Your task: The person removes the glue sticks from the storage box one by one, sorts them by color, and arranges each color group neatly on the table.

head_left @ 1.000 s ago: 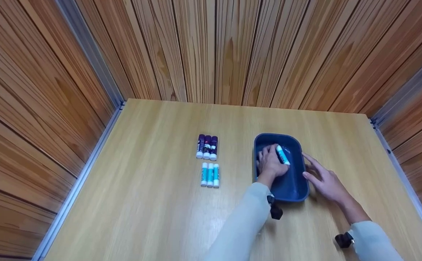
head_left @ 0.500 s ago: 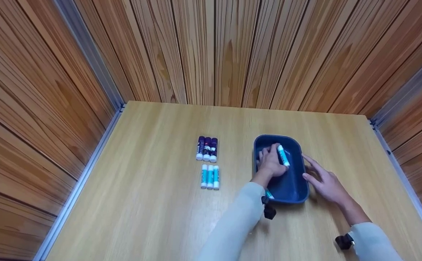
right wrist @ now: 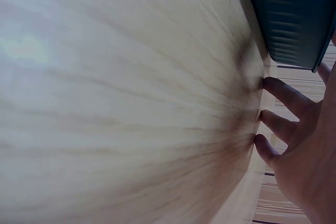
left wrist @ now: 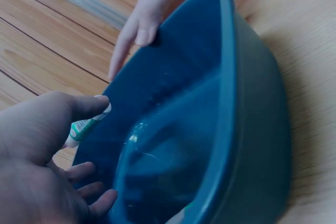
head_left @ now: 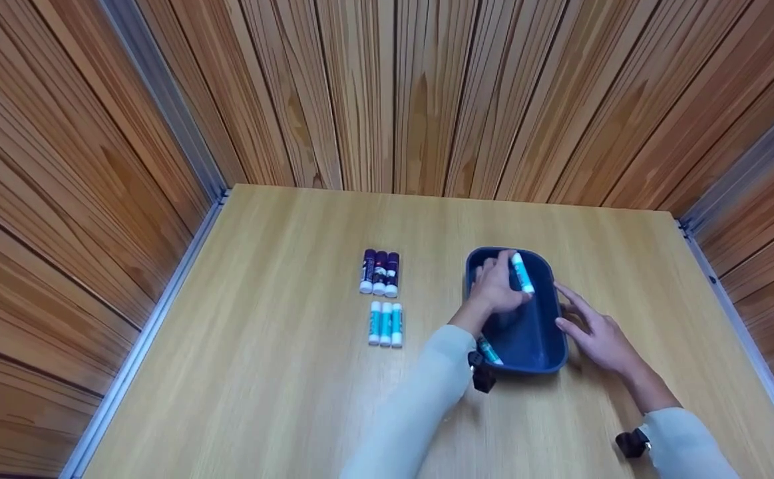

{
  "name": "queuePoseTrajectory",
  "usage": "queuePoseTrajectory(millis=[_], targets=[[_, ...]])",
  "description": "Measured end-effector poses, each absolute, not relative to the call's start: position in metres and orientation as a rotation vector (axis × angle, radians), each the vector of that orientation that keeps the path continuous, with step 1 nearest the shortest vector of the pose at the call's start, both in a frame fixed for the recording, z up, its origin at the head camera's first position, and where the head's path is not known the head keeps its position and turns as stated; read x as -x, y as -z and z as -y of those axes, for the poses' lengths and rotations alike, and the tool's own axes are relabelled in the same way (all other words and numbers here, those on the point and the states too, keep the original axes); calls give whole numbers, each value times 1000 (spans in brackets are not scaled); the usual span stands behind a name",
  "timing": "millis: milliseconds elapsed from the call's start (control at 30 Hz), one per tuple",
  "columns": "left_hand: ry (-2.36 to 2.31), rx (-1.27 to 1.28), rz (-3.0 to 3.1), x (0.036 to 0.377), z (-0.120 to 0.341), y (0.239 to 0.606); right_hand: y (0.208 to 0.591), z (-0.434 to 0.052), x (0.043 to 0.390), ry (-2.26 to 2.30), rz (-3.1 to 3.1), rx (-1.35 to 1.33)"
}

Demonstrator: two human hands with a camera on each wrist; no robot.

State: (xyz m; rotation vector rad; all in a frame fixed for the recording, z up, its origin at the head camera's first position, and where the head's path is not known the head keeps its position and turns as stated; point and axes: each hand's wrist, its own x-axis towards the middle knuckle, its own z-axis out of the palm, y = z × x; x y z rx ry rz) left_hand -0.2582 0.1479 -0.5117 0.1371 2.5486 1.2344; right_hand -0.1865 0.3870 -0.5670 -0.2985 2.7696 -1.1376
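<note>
In the head view my left hand (head_left: 495,290) is over the far part of a dark blue plastic bin (head_left: 530,339). Between thumb and forefinger it pinches a teal glue stick (head_left: 522,272) with white ends; the left wrist view shows that glue stick (left wrist: 86,125) partly behind the thumb. My right hand (head_left: 598,337) touches the bin's right rim with its fingers fairly straight. From the right wrist, several fingertips (right wrist: 272,83) of it rest on the table beside the bin. Another teal glue stick (head_left: 490,350) lies inside the bin at the near left corner, partly covered by the wrist camera.
Left of the bin, three dark purple glue sticks (head_left: 379,273) with white caps lie side by side on the wooden table (head_left: 280,372). Just nearer lie three teal glue sticks (head_left: 385,324), also in a row. Wood-panelled walls (head_left: 420,100) enclose the table.
My left hand has moved slightly up and away with the glue stick, its forearm shifting left. The glue stick in the bin's near corner has come into view. My right hand stays put.
</note>
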Motion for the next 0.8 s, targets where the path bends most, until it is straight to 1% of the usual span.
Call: queuePoseTrajectory(millis=[400,800], targets=[[-1263,-269,-2588,259,-127,501,567,-387,184,1125,-2770,298],[-1452,-467,-2455,260,-84,499,566,-386,184,1117,-2783,296]])
